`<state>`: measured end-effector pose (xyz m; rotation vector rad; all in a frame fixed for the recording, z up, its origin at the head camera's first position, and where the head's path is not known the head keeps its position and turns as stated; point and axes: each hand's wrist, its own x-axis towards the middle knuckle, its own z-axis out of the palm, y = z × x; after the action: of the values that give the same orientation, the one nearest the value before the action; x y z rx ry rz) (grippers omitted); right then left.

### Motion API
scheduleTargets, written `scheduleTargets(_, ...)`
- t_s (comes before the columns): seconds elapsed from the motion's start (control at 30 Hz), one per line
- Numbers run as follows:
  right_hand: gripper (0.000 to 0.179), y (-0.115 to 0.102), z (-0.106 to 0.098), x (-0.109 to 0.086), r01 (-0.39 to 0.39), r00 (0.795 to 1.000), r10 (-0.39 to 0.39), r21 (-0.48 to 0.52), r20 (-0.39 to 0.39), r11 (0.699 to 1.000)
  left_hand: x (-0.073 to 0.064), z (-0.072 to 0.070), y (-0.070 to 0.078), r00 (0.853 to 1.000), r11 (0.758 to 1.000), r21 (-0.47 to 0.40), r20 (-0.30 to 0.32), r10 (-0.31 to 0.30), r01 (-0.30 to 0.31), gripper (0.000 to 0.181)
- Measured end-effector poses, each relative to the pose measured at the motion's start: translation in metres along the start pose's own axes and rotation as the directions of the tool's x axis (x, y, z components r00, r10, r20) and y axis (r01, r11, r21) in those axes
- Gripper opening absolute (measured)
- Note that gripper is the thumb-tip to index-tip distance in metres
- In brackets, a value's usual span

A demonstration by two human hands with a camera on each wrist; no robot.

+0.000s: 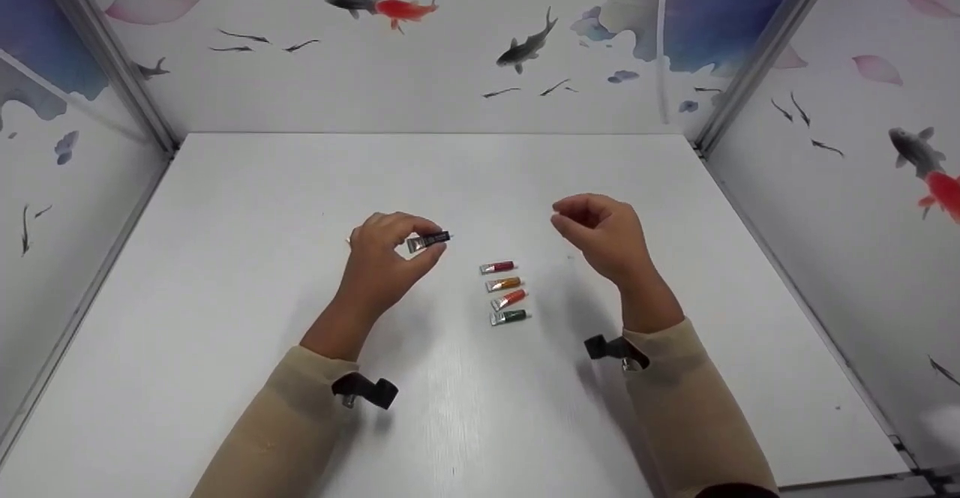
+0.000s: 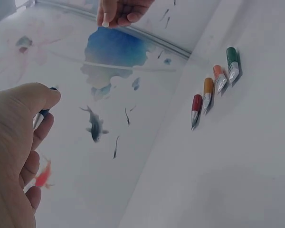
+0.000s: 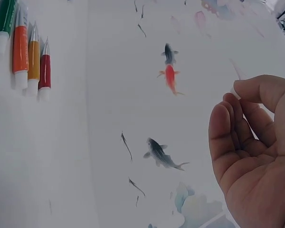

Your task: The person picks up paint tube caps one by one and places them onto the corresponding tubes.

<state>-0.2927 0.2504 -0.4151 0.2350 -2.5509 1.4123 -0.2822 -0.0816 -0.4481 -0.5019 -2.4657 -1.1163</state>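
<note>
My left hand [image 1: 379, 258] pinches a small dark paint tube [image 1: 429, 240] between thumb and fingers. Its crimped silver end points left and a thin nozzle points right. In the left wrist view most of that dark tube [image 2: 41, 116] is hidden by the hand. My right hand [image 1: 604, 232], raised to the right, pinches a small white cap [image 3: 234, 91] at its fingertips. Between the hands, a red tube [image 1: 498, 267], a yellow tube [image 1: 503, 284], an orange tube [image 1: 510, 300] and a green tube [image 1: 510, 317] lie in a column with their white caps to the right.
The white table [image 1: 247, 205] is enclosed by a back panel [image 1: 465, 100] and side panels printed with fish and petals. A dark wrist camera [image 1: 375, 391] juts from the left sleeve; another wrist camera [image 1: 606, 346] sits on the right sleeve.
</note>
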Motion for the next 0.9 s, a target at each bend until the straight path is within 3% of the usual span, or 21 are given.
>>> scheduleTargets(0.27,0.015,-0.01,0.01,-0.009,0.124,0.992,-0.125,0.02,0.029,0.992,-0.006,-0.001,0.012,0.998,0.997,-0.058,-0.02,0.054,-0.055,0.016)
scheduleTargets(0.53,0.015,-0.024,0.02,-0.02,0.253,0.964,-0.256,0.049,0.07,0.966,-0.011,-0.001,0.023,0.995,0.992,-0.084,-0.027,0.097,-0.099,0.015)
scheduleTargets(0.9,0.011,-0.034,0.031,-0.028,0.339,0.93,-0.35,0.099,0.117,0.935,-0.016,-0.002,0.031,0.993,0.986,-0.116,-0.014,0.121,-0.122,0.015)
